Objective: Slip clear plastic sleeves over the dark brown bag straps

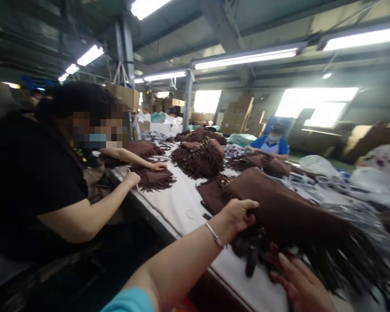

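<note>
A dark brown fringed bag (279, 203) is held up at an angle above the table, its long fringe hanging to the lower right. My left hand (238, 214) grips the bag's near left edge, thumb on top and fingers curled beneath. Below the bag, my right hand (302, 281) is close to its dark underside, fingers extended and somewhat blurred. Whether those fingers touch the bag is unclear. A dark strap piece (251, 260) dangles between my hands. Behind the bag, another brown fringed piece (211, 193) lies on the white-covered table (182, 203).
To my left, a masked co-worker in black (29, 173) works on a brown fringed piece (156, 175). A fringed pile (199, 158) stands mid-table. Grey wrapped straps and clear plastic (344, 208) crowd the right side. Another person in blue (271, 143) sits at the far side.
</note>
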Demonstrator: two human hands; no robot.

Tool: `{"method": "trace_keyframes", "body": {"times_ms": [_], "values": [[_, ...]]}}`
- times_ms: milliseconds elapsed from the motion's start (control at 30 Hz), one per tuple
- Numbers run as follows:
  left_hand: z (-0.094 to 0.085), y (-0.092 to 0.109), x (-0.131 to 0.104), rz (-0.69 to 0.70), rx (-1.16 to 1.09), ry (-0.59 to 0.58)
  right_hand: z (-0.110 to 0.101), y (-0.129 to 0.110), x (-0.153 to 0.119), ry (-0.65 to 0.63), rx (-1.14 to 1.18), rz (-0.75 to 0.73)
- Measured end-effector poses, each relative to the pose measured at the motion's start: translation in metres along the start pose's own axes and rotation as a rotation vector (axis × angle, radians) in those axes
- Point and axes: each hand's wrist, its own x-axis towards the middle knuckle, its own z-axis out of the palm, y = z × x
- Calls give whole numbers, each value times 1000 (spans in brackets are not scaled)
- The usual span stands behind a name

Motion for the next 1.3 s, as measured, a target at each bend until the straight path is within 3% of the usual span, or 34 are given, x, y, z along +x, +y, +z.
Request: {"method": "trace_keyframes", "body": {"times_ms": [133,267,433,567,733,833,900,967,1067,1133,1200,1300], "values": [[8,24,-31,-7,-215,-115,20,-39,10,1,88,-242],[18,23,-50,1,-305,-183,44,-50,16,-110,171,-325],[10,12,-52,112,-376,24,52,-31,12,-190,298,-117],[-1,7,-46,142,-390,48,40,-9,-6,-196,384,134],[-7,-11,-37,146,-321,59,23,-1,-29,-137,365,170],[-24,-41,-28,183,-220,236,20,5,-30,-111,388,224],[-44,-67,-27,94,-96,359,19,16,-25,-75,420,350],[-66,-91,-31,-91,62,377,19,30,-23,-53,471,478],[-87,-111,-40,-412,277,226,22,44,-27,-96,551,521],[-89,-113,-43,-593,323,112,26,47,-33,-141,562,525],[-85,-111,-41,-647,291,62,31,49,-39,-158,533,513],[-77,-110,-38,-575,249,63,35,57,-44,-163,446,460]]}}
